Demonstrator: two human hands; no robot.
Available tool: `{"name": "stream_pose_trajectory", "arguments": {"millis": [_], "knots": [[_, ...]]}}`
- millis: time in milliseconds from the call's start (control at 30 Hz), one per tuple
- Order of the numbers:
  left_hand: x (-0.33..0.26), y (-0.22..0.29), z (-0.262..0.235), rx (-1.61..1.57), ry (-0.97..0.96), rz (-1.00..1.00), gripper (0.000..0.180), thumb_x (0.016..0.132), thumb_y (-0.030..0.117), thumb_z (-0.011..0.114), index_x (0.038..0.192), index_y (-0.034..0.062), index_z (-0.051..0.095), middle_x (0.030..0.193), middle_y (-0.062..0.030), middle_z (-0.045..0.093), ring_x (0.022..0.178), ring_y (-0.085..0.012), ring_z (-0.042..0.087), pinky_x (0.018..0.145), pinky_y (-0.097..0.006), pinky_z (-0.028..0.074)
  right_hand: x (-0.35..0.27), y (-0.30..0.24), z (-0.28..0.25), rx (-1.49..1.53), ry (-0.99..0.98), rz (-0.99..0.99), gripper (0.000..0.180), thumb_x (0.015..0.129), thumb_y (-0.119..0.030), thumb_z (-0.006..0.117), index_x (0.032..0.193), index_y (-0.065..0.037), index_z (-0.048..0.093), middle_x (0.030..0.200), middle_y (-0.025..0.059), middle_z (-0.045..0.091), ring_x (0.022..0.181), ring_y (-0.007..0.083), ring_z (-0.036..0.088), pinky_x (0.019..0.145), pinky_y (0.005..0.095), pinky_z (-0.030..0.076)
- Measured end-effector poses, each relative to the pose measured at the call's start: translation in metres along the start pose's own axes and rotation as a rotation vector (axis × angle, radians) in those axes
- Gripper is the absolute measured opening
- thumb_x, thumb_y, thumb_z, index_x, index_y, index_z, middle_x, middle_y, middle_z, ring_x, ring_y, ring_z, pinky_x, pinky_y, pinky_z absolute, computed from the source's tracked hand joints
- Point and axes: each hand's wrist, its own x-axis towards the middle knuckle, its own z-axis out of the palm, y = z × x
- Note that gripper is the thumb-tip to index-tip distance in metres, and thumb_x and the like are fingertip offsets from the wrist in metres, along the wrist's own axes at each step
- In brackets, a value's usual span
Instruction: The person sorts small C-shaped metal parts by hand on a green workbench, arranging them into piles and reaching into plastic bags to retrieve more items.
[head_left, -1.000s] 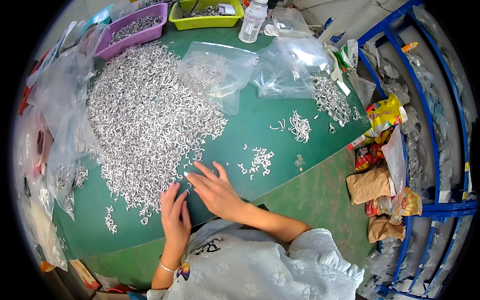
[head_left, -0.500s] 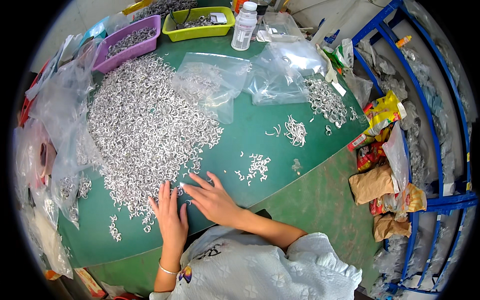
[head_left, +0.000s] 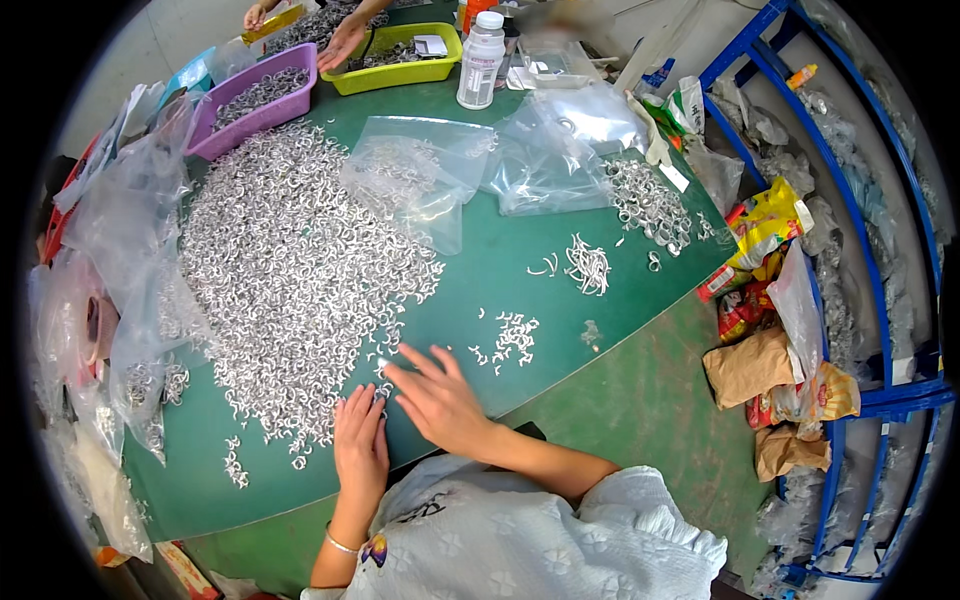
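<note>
Rests the left hand (head_left: 361, 445) on the green tabletop (head_left: 480, 290) with fingers side by side, just beside the lower right edge of a wide heap of small, curved, silver-coloured metal pieces (head_left: 300, 260). Cannot tell whether anything is pinched beneath. Reaches the right hand (head_left: 437, 405) to the same edge, fingers spread and unclenched, near a few loose pieces. Shows, right of the heap, a small cluster of silver curved pieces (head_left: 515, 338), then a bundle of longer, thin, bent silver strips (head_left: 587, 266). Includes, at the far side, a purple rectangular plastic basket (head_left: 260, 125) and a yellow-green plastic basket (head_left: 400, 75), with a co-worker's hand (head_left: 343, 43) between.
</note>
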Motion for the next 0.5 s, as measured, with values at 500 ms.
{"name": "stream_pose_trajectory", "arguments": {"millis": [500], "knots": [[0.022,0.007,0.006,-0.194,0.184,-0.035,0.025,0.075,-0.012,0.064,0.097,-0.0009,0.067,0.098,-0.0137,0.062,0.089,-0.0316,0.06,0.077,-0.039,0.05,-0.001,-0.002,-0.011,-0.051,-0.044,-0.009,0.038,0.087,-0.01,0.067,0.123,-0.002,0.06,0.111,0.0108,0.069,0.131,0.032,0.05,0.107,0.0579,0.027]]}}
